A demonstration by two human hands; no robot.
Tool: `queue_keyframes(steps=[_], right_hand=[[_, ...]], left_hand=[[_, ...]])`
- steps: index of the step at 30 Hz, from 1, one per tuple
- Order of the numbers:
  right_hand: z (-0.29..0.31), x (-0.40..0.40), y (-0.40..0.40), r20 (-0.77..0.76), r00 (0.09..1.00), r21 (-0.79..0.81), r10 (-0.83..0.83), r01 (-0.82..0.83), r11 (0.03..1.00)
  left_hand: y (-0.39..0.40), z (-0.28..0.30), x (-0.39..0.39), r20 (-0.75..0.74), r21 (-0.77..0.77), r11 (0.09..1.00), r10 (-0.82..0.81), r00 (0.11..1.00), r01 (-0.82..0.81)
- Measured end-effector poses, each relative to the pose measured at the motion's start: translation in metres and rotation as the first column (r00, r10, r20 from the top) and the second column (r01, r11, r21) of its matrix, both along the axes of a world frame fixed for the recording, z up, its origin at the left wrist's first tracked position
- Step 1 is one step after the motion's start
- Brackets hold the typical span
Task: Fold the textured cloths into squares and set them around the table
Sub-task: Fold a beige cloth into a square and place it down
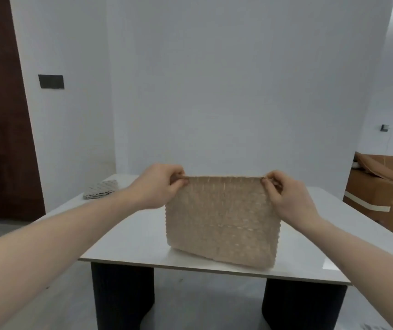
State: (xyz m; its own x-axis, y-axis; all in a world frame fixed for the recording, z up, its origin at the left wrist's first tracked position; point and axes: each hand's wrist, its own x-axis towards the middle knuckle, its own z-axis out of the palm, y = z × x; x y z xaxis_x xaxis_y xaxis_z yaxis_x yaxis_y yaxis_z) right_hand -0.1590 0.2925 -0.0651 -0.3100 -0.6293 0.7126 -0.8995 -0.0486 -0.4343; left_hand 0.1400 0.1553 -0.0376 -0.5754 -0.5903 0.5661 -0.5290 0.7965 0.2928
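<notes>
A beige textured cloth (221,217) hangs stretched in the air above the white table (131,239). My left hand (159,186) pinches its top left corner and my right hand (285,196) pinches its top right corner. The cloth's lower edge reaches down to about the table's near edge; whether it touches the top is unclear. A grey textured cloth (100,189) lies folded near the table's far left corner.
The table stands on two dark legs (121,296) over a grey floor. A brown sofa (381,201) with things on it is at the right. A dark wooden door (0,115) is at the left, and a white wall is behind the table.
</notes>
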Motion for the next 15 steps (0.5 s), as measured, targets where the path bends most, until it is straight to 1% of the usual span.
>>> queue_keyframes(steps=[2, 5, 8, 12, 15], right_hand=[[0.010, 0.001, -0.006, 0.016, 1.000, -0.023, -0.001, 0.001, 1.000], [0.011, -0.003, -0.019, 0.036, 0.999, 0.002, -0.015, 0.015, 1.000], [0.001, -0.012, -0.036, 0.043, 0.998, 0.066, -0.054, 0.052, 0.996], [-0.022, -0.022, -0.061, 0.009, 0.993, 0.210, -0.114, 0.109, 0.972], [-0.039, -0.029, -0.082, -0.009, 0.993, 0.236, -0.120, 0.119, 0.965]], left_hand=[[-0.007, 0.012, 0.000, -0.064, 0.028, 0.999, 0.046, 0.997, -0.045], [-0.022, 0.009, -0.008, -0.072, 0.043, 0.990, 0.138, 0.988, -0.135], [-0.039, -0.009, -0.019, -0.053, 0.075, 0.973, 0.221, 0.974, -0.216], [-0.059, -0.037, -0.037, 0.016, 0.128, 0.953, 0.274, 0.961, -0.274], [-0.071, -0.055, -0.049, 0.075, 0.143, 0.942, 0.296, 0.952, -0.304]])
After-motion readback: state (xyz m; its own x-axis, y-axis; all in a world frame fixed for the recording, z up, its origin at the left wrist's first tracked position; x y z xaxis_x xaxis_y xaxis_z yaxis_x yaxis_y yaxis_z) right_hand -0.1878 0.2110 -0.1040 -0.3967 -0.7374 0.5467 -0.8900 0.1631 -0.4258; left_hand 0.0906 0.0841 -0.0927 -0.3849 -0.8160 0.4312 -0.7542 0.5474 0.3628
